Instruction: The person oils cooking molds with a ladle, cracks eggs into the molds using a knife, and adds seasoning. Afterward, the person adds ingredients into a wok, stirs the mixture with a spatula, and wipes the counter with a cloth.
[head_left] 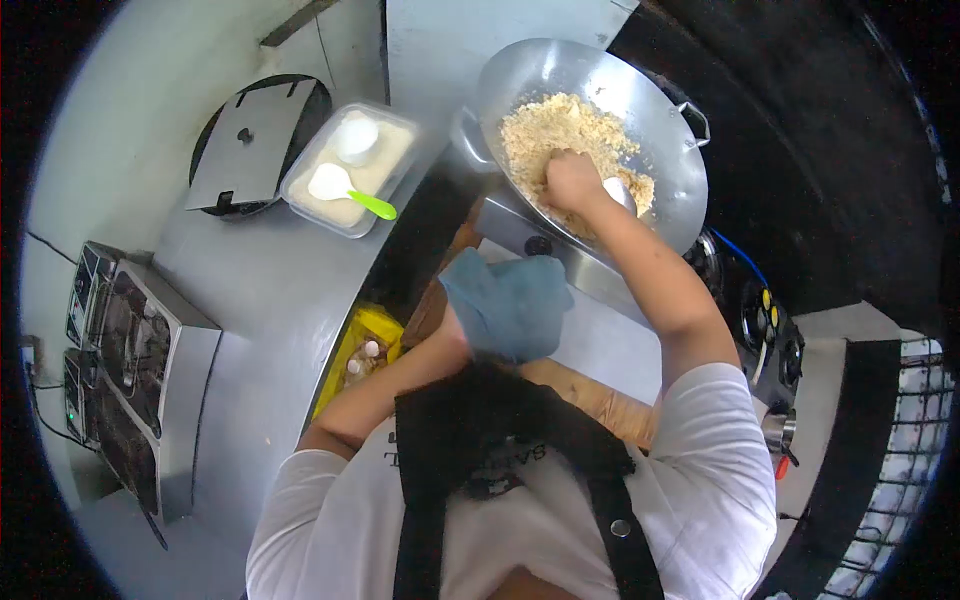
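Note:
My right hand reaches into a large metal wok at the upper right. Its fingers are curled down into a pale, crumbly yellowish mixture. Beside that wrist, partly covered by it, shows a white rounded object, perhaps a spoon; whether my fingers hold any part of it I cannot tell. A blue-grey cloth is bunched over my left hand, in front of my chest and below the wok. The cloth hides most of those fingers.
Left of the wok, a clear plastic tub of pale granules holds a white cup and a white spoon with a green handle. Farther left are a round black appliance and a steel appliance. A yellow bag lies below the counter edge.

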